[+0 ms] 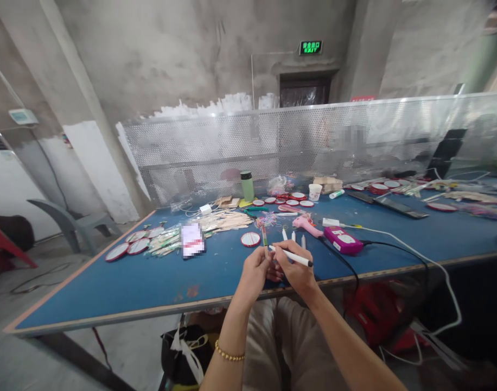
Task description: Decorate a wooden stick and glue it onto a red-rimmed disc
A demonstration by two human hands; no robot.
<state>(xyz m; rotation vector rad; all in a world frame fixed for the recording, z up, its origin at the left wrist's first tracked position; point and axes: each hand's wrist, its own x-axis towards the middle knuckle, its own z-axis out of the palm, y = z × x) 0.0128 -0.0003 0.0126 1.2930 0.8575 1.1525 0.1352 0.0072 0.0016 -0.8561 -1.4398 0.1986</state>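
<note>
My left hand (254,270) is closed on a thin wooden stick (265,239) with a coloured strip, held upright above the near edge of the blue table (122,282). My right hand (297,271) grips a white pen (291,256) with a dark tip, lying across and touching the stick near its lower end. Both hands meet just in front of a round red-rimmed disc (250,239) and three white glue sticks (293,235) on the table.
A pink glue gun (307,225), a magenta box (343,240) with cables, a pile of wooden sticks (228,219), more red-rimmed discs (128,247), a green bottle (247,186) and a white cup (314,191) lie on the table. A perforated metal screen (313,141) stands behind it.
</note>
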